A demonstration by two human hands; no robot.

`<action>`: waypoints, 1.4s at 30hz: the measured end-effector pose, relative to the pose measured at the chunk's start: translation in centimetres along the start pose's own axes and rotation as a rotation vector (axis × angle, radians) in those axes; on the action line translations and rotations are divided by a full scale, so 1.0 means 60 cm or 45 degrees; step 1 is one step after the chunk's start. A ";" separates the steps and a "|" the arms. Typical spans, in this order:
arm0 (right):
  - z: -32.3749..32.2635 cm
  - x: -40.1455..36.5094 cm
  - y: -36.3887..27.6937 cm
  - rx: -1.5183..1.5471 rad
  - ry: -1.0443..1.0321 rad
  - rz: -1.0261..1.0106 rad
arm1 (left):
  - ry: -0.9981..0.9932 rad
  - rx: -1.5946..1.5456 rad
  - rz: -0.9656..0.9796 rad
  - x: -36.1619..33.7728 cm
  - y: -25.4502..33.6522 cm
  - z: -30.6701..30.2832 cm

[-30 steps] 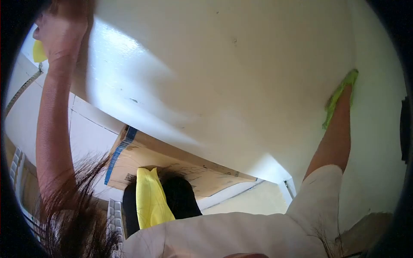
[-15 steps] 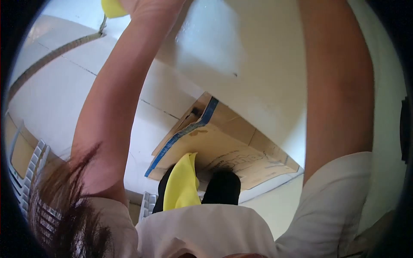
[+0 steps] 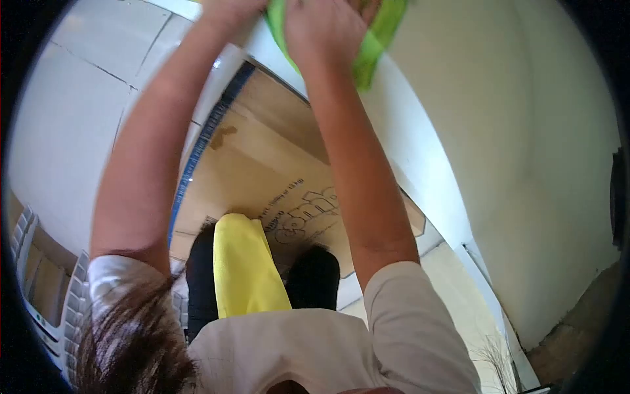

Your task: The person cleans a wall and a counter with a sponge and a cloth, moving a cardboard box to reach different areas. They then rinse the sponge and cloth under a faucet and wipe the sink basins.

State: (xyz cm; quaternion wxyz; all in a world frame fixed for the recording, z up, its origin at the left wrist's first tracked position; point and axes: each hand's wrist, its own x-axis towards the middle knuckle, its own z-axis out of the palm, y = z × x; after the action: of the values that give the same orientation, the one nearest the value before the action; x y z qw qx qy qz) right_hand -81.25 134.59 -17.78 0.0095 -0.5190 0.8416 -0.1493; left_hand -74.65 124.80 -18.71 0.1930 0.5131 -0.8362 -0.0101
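My right hand point(image 3: 326, 29) is at the top of the view, closed on a bright green cloth point(image 3: 377, 54) that spreads out on both sides of it. The cloth lies against the edge of a smooth white surface point(image 3: 430, 131). My left hand point(image 3: 239, 6) is beside the cloth, cut off by the top edge of the view. Its fingers are out of sight, so what it holds cannot be made out. A yellow cloth point(image 3: 246, 269) hangs down from my waist, between my legs.
Below my arms lies printed cardboard point(image 3: 262, 151) with a blue-taped edge. White tiled floor point(image 3: 85, 105) is on the left, with a grey plastic crate or rack point(image 3: 72, 295) at the lower left. A pale, curved panel point(image 3: 518, 131) takes up the right side.
My right arm has swung left, bringing its hand and the green cloth into view. My view has shifted over the cardboard. The yellow item by my left hand is out of view.
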 end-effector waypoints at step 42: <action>0.096 0.231 -0.214 -0.234 -0.349 -1.275 | 0.583 -0.833 -1.357 0.012 -0.083 -0.044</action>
State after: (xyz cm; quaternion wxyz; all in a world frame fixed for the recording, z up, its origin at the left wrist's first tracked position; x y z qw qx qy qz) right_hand -75.45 115.69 -17.99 0.0014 -0.8710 0.4912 0.0082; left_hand -69.83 122.30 -17.08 0.4801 0.7606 -0.3598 -0.2481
